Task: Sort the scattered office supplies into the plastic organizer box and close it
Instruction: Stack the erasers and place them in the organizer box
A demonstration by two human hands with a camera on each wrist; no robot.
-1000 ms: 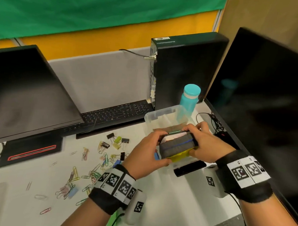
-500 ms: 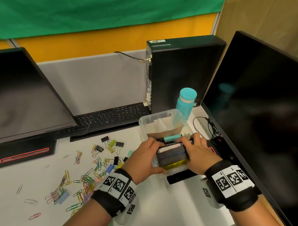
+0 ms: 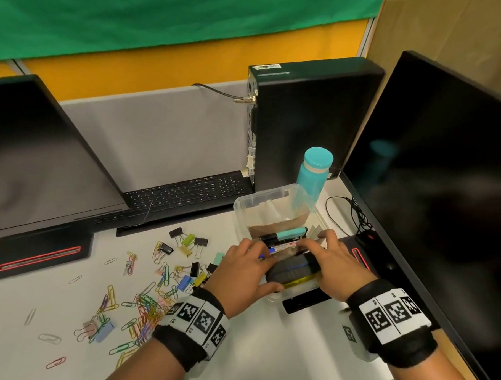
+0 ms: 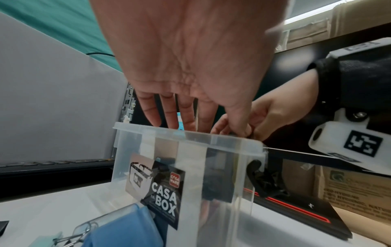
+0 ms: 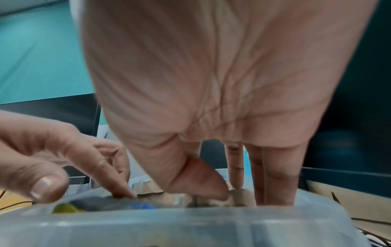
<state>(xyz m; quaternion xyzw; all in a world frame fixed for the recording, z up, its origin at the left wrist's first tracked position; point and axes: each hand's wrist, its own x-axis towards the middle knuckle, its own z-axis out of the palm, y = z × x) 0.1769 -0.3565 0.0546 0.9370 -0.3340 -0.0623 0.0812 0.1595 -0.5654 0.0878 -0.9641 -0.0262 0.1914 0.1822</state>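
White desk (image 3: 265,348), both hands (image 3: 283,266) reaching fingers-down into clear box (image 3: 243,206)

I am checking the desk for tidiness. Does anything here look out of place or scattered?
Yes. Coloured paper clips and binder clips lie strewn over the desk, left of the clear plastic box, not yet sorted. The box has no lid on; both hands press a dark bundle into it.

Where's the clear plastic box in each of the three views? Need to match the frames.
Head: clear plastic box centre-right on the desk, in front of the teal bottle, both hands at its near end.
Left wrist: fills lower centre, label facing the camera, left hand above the rim.
Right wrist: blurred near rim across the bottom, right hand above.
Shared landmark: the box rim under both hands' fingertips.
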